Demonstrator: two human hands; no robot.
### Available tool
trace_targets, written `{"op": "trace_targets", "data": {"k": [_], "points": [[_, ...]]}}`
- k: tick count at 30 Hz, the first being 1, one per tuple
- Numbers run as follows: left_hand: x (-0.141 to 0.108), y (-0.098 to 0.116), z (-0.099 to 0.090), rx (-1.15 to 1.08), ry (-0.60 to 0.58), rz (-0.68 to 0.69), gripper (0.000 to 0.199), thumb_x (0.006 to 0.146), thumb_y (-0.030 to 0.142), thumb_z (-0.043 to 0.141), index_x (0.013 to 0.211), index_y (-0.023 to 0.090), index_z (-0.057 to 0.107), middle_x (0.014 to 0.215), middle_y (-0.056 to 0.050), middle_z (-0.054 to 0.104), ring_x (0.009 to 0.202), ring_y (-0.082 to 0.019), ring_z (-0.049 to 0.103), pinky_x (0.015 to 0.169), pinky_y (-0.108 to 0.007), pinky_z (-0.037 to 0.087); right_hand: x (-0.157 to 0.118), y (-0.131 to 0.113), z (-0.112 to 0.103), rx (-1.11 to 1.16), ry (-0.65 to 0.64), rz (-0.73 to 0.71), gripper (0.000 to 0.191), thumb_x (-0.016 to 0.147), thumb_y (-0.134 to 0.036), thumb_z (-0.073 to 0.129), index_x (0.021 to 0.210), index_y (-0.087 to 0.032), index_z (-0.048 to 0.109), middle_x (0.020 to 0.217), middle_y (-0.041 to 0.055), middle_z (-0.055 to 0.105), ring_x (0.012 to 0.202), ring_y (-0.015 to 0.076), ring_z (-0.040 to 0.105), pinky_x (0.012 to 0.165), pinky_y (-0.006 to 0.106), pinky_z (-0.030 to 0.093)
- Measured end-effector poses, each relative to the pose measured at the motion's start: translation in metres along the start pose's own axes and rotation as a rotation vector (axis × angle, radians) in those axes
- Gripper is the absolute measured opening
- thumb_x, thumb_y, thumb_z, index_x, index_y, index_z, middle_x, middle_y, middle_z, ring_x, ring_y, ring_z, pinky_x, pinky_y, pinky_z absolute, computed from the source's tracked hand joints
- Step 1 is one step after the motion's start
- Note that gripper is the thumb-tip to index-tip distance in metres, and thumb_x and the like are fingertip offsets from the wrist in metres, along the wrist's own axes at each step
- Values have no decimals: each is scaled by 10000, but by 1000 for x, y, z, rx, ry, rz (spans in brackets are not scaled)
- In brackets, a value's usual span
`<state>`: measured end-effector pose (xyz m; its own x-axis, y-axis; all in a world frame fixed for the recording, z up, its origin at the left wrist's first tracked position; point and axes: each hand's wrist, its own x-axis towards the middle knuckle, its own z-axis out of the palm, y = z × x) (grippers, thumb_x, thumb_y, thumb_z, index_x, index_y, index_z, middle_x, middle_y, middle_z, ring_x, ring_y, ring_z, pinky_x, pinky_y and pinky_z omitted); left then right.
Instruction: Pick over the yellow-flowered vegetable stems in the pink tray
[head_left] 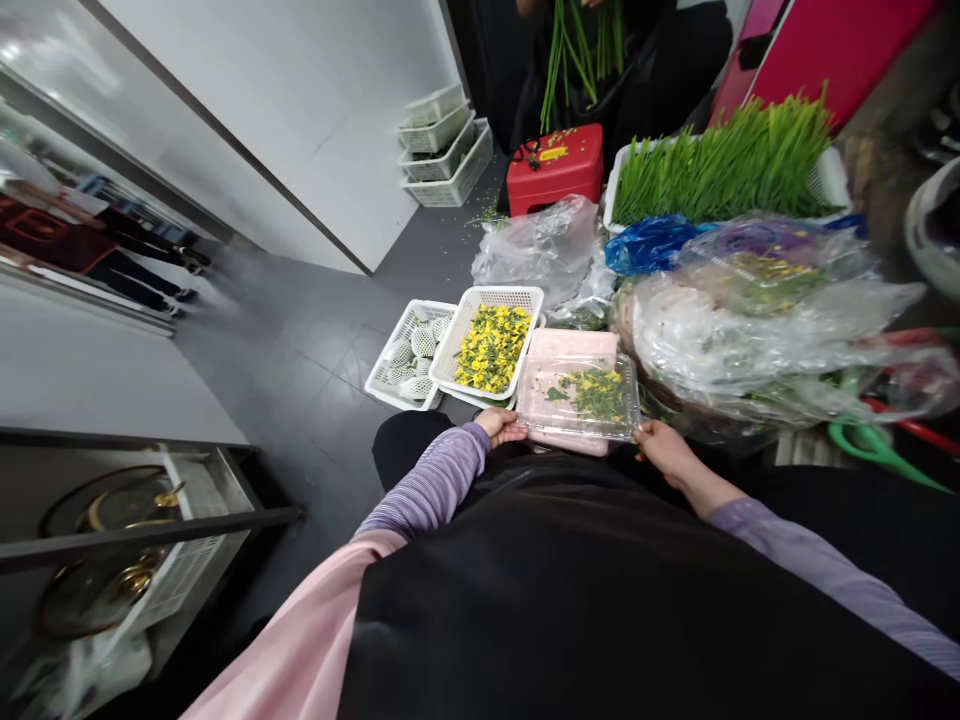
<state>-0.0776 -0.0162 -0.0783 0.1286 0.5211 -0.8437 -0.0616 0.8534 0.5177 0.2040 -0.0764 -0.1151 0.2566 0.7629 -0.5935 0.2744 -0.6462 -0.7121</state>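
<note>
A clear plastic container (540,395) with green and yellow sprigs (598,393) in it lies over a pink board (574,345). My left hand (502,426) pinches its left front corner, and my right hand (660,447) grips its right front corner. Just left of the container, a white basket (531,297) holds yellow flowers with green stems (491,348). Farther left, another white basket (375,385) holds round items in white foam nets (423,342).
Plastic bags (690,330) of greens lie to the right, before a basket of long green stalks (720,170). A red box (559,175) and stacked white baskets (450,180) stand ahead. A person's hand holds stalks (562,60) at the top. A metal rack (262,518) stands left.
</note>
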Motion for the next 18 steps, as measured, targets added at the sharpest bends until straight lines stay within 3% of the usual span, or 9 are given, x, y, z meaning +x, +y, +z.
{"op": "trace_targets", "data": {"k": [6, 18], "points": [[-1, -4, -3, 6, -31, -1, 114, 805, 95, 429, 767, 45, 524, 611, -107, 616, 561, -147, 619, 562, -262, 528, -5, -5, -2, -29, 4, 12, 57, 701, -194, 522, 689, -161, 477, 574, -11, 521, 401, 75, 452, 466, 217, 369], [8, -9, 1, 105, 86, 23, 86, 701, 16, 521, 654, 79, 487, 473, -14, 532, 419, -69, 520, 485, -203, 498, -12, -9, -3, -92, -23, -4, 65, 715, -187, 502, 668, -166, 462, 569, -15, 518, 387, 81, 454, 459, 227, 364]]}}
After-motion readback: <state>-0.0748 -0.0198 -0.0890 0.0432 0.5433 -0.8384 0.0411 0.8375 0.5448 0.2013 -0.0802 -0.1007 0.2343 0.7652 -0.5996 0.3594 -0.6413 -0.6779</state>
